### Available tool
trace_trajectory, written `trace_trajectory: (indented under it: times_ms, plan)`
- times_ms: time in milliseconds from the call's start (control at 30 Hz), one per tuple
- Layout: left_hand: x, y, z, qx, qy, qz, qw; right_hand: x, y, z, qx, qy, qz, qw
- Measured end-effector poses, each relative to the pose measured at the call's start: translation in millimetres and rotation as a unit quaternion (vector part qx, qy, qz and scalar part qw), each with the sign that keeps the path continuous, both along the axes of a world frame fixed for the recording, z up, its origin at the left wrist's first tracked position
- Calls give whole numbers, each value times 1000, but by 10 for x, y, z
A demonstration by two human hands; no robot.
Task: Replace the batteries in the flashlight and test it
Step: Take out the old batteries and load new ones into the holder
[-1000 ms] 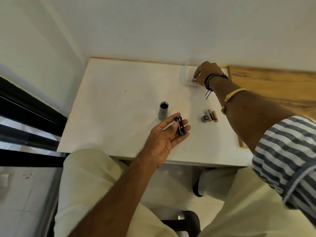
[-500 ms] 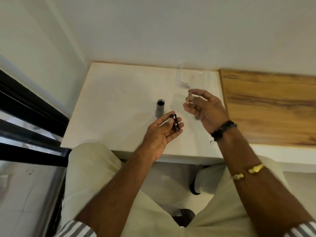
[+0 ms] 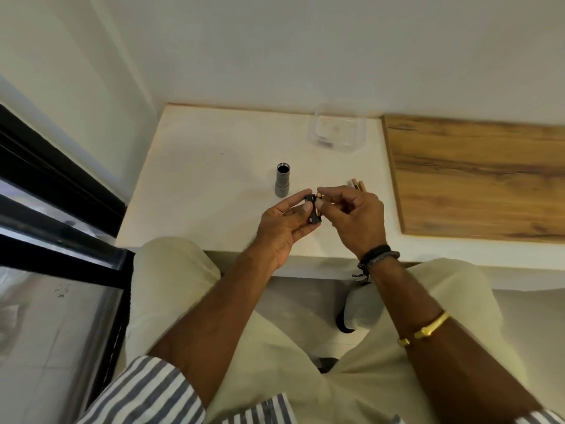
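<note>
Curling round a small black battery holder [image 3: 313,210] over the matte white desk [image 3: 198,179], left hand [image 3: 284,229] steadies it, right hand [image 3: 357,218] pinching a gold-ended battery [image 3: 319,196] against it; grey cylindrical flashlight body [image 3: 282,182] stands open-topped just behind.

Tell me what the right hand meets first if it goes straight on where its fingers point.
Its fingers point leftward, so the right hand, pinching a battery, would first meet the black battery holder held in the left hand. They seem nearly touching, though depth is unclear.
</note>
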State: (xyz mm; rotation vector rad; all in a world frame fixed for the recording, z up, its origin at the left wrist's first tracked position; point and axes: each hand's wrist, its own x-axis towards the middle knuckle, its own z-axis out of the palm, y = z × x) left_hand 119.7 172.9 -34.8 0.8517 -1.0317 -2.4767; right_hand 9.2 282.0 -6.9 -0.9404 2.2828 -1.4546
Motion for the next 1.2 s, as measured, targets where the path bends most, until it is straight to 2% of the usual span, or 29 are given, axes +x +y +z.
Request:
trace_trajectory:
  times_ms: [133,500,800,1000,1200]
  plan:
    - [26,-3,-14,-17,-9,13,1000,100,21,-42,-9,2,8,1000]
    - [-26,1,15,26,4,22,999,106,52,-38,2,36,22,999]
    - [-76,-85,-50,69,-20,29,997,-516,-361,67,-14,-21,-88,996]
    - [-116,-164,-116,69,-52,56,995,-1260,-965,154,64,36,-82,994]
    - [-194,-124,-225,32,-78,30,996,-1770,-1446,23,241,125,-3,962]
